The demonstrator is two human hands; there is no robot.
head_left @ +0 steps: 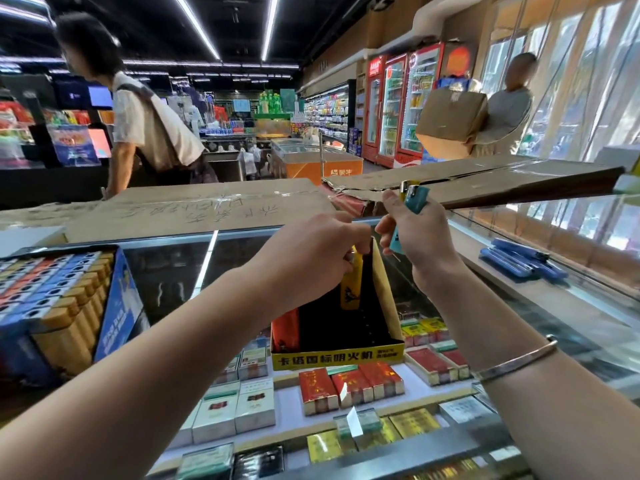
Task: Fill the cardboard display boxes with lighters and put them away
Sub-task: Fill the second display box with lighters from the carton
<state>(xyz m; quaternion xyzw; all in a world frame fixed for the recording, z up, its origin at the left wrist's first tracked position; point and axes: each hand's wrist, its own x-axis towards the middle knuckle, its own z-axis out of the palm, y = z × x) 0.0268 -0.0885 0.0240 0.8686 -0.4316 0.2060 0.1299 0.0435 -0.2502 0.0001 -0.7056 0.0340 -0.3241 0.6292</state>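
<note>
Glass counter (519, 306) spread wide, cigarette packs beneath. On it, left of the yellow-fronted display box (337, 355), a blue display box (117, 306) packed full of lighters. Behind the yellow-fronted box, flattened cardboard sheets (194, 209). Yellow-fronted box itself open-topped and mostly unfilled, one orange lighter (285, 329) upright at its left wall. Above it, left hand (311, 258) curled around the top of a yellow lighter (351, 285), lowering it inside. Just right of the box top, right hand (414, 233) gripping a small bunch of lighters, teal lighter (415, 200) foremost. Step in hand, by the look: filling, early on. Next move likely calls for seating the yellow lighter upright, then passing another across.
</note>
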